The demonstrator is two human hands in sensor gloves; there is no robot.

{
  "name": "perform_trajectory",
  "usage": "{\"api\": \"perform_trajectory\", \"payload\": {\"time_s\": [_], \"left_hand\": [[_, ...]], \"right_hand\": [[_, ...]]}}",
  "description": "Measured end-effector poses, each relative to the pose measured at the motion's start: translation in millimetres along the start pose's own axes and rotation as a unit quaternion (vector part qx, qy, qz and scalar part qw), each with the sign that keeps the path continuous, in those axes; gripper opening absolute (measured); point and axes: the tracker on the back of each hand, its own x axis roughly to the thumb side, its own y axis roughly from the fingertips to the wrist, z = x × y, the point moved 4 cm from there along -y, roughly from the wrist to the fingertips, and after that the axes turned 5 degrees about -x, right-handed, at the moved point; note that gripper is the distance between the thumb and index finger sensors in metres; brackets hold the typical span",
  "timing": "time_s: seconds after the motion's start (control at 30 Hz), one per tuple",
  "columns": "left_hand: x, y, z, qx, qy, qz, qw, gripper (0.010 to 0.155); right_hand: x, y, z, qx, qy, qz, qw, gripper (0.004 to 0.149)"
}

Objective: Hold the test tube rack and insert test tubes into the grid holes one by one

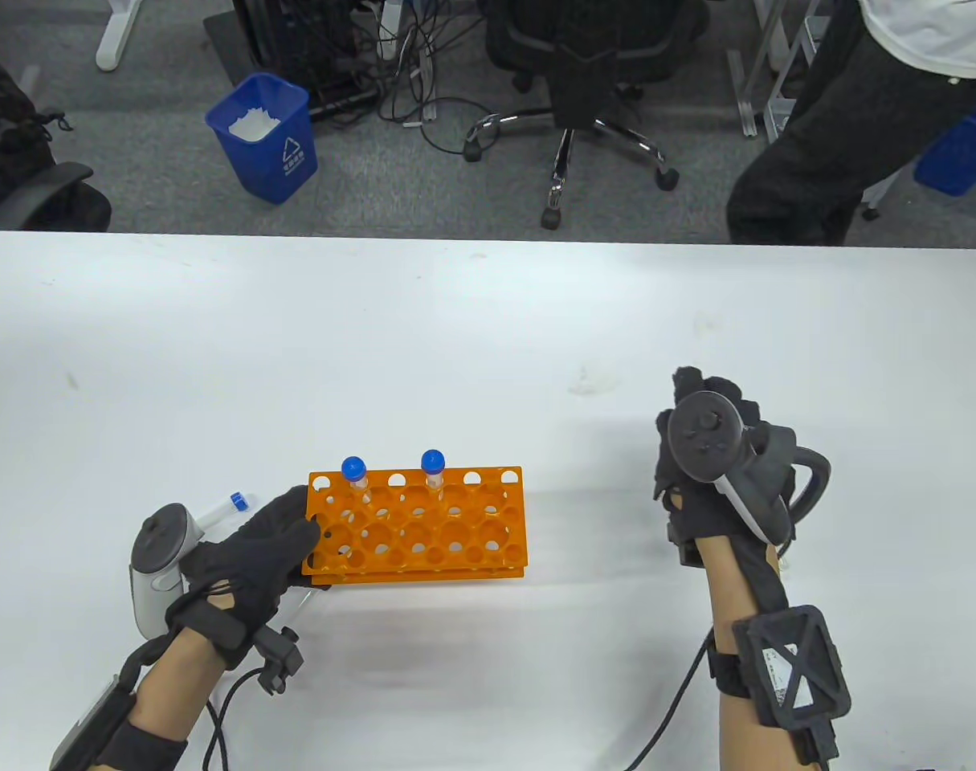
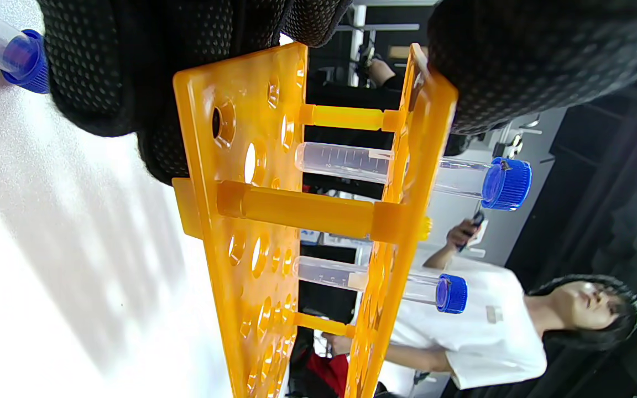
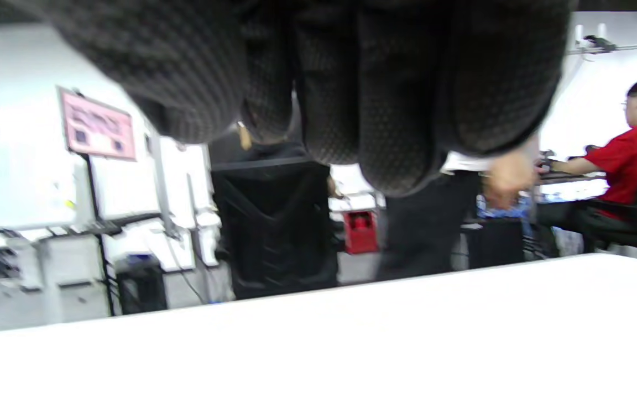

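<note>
An orange test tube rack (image 1: 423,530) stands on the white table (image 1: 488,337). My left hand (image 1: 299,534) grips its left end, thumb on the top plate; in the left wrist view the fingers (image 2: 103,66) wrap the rack's end (image 2: 252,221). Two clear tubes with blue caps (image 1: 353,470) (image 1: 432,464) stand in the back row, also seen in the left wrist view (image 2: 479,182) (image 2: 440,293). A third capped tube (image 1: 229,506) lies on the table behind my left hand. My right hand (image 1: 684,401) hovers right of the rack, fingers (image 3: 385,110) loosely curled, holding nothing.
The table's far edge (image 1: 488,234) runs across the view. Beyond it on the floor are a blue bin (image 1: 264,136), a black office chair (image 1: 584,88) and a standing person (image 1: 841,120).
</note>
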Motion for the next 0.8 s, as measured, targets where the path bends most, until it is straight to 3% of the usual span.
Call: {"api": "perform_trajectory", "payload": {"time_s": [0.23, 0.4, 0.8], "left_hand": [[0, 0, 0, 0.001, 0.005, -0.002, 1.000, 0.090], [0, 0, -1, 0.002, 0.005, -0.003, 1.000, 0.090], [-1, 0, -2, 0.005, 0.005, -0.005, 1.000, 0.090]], "right_hand": [[-60, 8, -75, 0.066, 0.083, -0.054, 0.993, 0.055], [-85, 16, -114, 0.104, 0.128, -0.078, 0.983, 0.059], [-98, 24, -148, 0.115, 0.144, -0.085, 0.979, 0.060]]}}
